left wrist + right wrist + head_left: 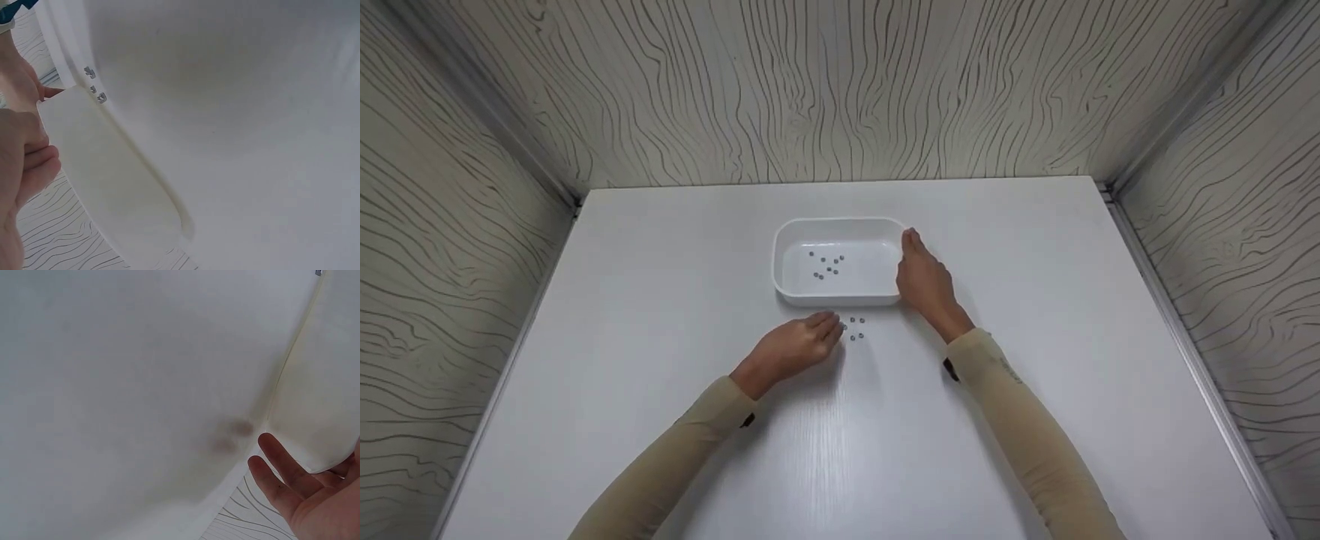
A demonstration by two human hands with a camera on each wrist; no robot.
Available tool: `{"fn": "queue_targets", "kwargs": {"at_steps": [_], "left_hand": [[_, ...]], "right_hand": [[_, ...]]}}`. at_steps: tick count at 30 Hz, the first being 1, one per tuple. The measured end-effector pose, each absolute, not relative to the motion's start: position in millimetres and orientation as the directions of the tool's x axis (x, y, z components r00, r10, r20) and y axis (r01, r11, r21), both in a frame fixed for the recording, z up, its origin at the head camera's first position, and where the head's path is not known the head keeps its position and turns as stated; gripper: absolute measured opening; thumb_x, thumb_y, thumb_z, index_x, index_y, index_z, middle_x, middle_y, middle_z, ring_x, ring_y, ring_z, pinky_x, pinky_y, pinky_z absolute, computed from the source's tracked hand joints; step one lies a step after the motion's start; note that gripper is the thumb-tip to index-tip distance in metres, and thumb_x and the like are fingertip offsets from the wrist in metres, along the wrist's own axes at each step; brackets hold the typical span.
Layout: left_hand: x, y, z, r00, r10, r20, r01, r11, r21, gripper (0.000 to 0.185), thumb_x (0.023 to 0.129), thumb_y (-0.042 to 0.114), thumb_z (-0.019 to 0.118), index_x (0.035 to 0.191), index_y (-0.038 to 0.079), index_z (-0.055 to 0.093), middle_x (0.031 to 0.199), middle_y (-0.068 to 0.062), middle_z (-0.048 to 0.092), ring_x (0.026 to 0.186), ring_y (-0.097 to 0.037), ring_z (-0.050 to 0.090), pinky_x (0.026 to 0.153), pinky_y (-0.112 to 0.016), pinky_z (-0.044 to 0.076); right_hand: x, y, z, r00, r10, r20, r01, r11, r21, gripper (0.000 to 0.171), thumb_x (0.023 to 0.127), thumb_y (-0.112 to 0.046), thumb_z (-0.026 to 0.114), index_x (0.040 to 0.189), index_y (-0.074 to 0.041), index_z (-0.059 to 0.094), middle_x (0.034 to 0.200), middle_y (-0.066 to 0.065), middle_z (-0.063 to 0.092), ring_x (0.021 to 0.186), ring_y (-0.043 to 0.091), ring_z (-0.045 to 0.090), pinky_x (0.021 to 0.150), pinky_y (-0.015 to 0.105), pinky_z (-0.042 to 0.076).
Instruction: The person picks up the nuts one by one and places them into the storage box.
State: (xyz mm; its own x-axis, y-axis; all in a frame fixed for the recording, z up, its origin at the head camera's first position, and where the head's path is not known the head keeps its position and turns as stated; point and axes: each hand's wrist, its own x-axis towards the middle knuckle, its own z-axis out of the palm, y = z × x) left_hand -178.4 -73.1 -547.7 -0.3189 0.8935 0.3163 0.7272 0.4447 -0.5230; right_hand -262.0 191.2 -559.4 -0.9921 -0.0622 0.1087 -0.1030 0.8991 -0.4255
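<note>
Crosswise on the surface [660, 300] lies the tray [837, 225], long axis left-right; right hand [924, 281] flat against its end, left hand [799, 346] loosely curled beside loose nuts [856, 328].

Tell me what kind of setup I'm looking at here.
Likely a staged tabletop recording booth, not a real workshop: a bare white table enclosed by wood-grain panel walls, with only a white tray and a few small metal nuts beside both hands.
</note>
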Motion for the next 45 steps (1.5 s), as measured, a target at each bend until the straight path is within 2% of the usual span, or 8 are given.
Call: {"fn": "queue_targets", "kwargs": {"at_steps": [6, 11, 16, 23, 31, 34, 40, 45], "left_hand": [[-181.2, -69.2, -540.3, -0.402, 0.845, 0.353, 0.804, 0.51, -0.306, 0.03, 0.089, 0.0, 0.079, 0.118, 0.006, 0.078, 0.117, -0.007, 0.081, 0.109, -0.017, 0.078, 0.091, -0.024, 0.066], [-184.4, -66.8, -534.3, -0.45, 0.812, 0.371, 0.818, 0.542, -0.195, 0.028, 0.092, 0.002, 0.077, 0.12, 0.005, 0.078, 0.117, -0.007, 0.08, 0.108, -0.017, 0.078, 0.092, -0.024, 0.065], [-188.7, -65.5, -532.5, -0.47, 0.775, 0.422, 0.824, 0.557, -0.105, 0.025, 0.094, 0.0, 0.074, 0.119, 0.003, 0.077, 0.115, -0.008, 0.08, 0.107, -0.018, 0.079, 0.09, -0.024, 0.066], [-196.9, -63.0, -530.5, -0.543, 0.703, 0.459, 0.815, 0.574, 0.085, 0.023, 0.095, -0.003, 0.072, 0.118, 0.0, 0.075, 0.114, -0.011, 0.081, 0.106, -0.022, 0.079, 0.089, -0.027, 0.067], [-209.0, -61.6, -528.8, -0.726, 0.545, 0.419, 0.687, 0.596, 0.416, 0.025, 0.097, -0.008, 0.067, 0.119, 0.0, 0.076, 0.115, -0.015, 0.08, 0.108, -0.026, 0.079, 0.091, -0.033, 0.068], [-213.6, -59.6, -527.7, -0.775, 0.493, 0.396, 0.632, 0.583, 0.511, 0.027, 0.097, -0.007, 0.067, 0.121, 0.0, 0.077, 0.116, -0.016, 0.08, 0.109, -0.027, 0.079, 0.093, -0.035, 0.068], [-223.7, -54.9, -526.5, -0.84, 0.391, 0.377, 0.541, 0.547, 0.639, 0.023, 0.098, -0.004, 0.067, 0.119, -0.001, 0.078, 0.116, -0.017, 0.08, 0.109, -0.025, 0.079, 0.09, -0.031, 0.068], [-232.5, -51.4, -526.4, -0.903, 0.276, 0.33, 0.428, 0.522, 0.738, 0.021, 0.099, 0.0, 0.069, 0.117, 0.001, 0.079, 0.112, -0.013, 0.081, 0.104, -0.022, 0.08, 0.087, -0.025, 0.068]], "right_hand": [[-262.3, 192.2, -560.3, -0.993, -0.058, 0.1, -0.096, 0.893, -0.441, 0.057, 0.11, -0.013, 0.046, 0.162, 0.003, 0.031, 0.17, 0.02, 0.034, 0.072, 0.029, 0.066, 0.073, 0.046, 0.065], [-262.4, 191.6, -560.2, -0.995, -0.056, 0.087, -0.089, 0.893, -0.442, 0.056, 0.11, -0.013, 0.045, 0.162, 0.002, 0.03, 0.171, 0.019, 0.033, 0.072, 0.028, 0.067, 0.073, 0.044, 0.065], [-262.0, 190.3, -559.1, -0.995, -0.063, 0.079, -0.09, 0.904, -0.417, 0.055, 0.111, -0.013, 0.041, 0.163, 0.003, 0.029, 0.171, 0.019, 0.032, 0.073, 0.026, 0.068, 0.07, 0.04, 0.064], [-261.9, 190.4, -557.8, -0.995, -0.053, 0.081, -0.083, 0.901, -0.426, 0.055, 0.111, -0.012, 0.042, 0.162, 0.003, 0.03, 0.171, 0.02, 0.033, 0.089, 0.032, 0.074, 0.083, 0.045, 0.066], [-261.9, 191.4, -558.6, -0.995, -0.057, 0.079, -0.085, 0.901, -0.425, 0.056, 0.111, -0.014, 0.044, 0.163, 0.002, 0.03, 0.171, 0.017, 0.033, 0.08, 0.029, 0.069, 0.082, 0.046, 0.065], [-262.1, 191.2, -558.7, -0.995, -0.053, 0.084, -0.083, 0.901, -0.426, 0.056, 0.111, -0.013, 0.045, 0.163, 0.001, 0.031, 0.171, 0.017, 0.034, 0.078, 0.03, 0.069, 0.081, 0.047, 0.065], [-261.9, 191.1, -558.9, -0.996, -0.048, 0.074, -0.075, 0.899, -0.431, 0.056, 0.111, -0.015, 0.044, 0.163, 0.001, 0.03, 0.171, 0.017, 0.033, 0.094, 0.033, 0.072, 0.096, 0.048, 0.064], [-262.4, 191.2, -560.2, -0.995, -0.053, 0.081, -0.084, 0.895, -0.437, 0.055, 0.111, -0.014, 0.043, 0.163, 0.001, 0.03, 0.171, 0.018, 0.033, 0.085, 0.032, 0.073, 0.083, 0.046, 0.066]]}}
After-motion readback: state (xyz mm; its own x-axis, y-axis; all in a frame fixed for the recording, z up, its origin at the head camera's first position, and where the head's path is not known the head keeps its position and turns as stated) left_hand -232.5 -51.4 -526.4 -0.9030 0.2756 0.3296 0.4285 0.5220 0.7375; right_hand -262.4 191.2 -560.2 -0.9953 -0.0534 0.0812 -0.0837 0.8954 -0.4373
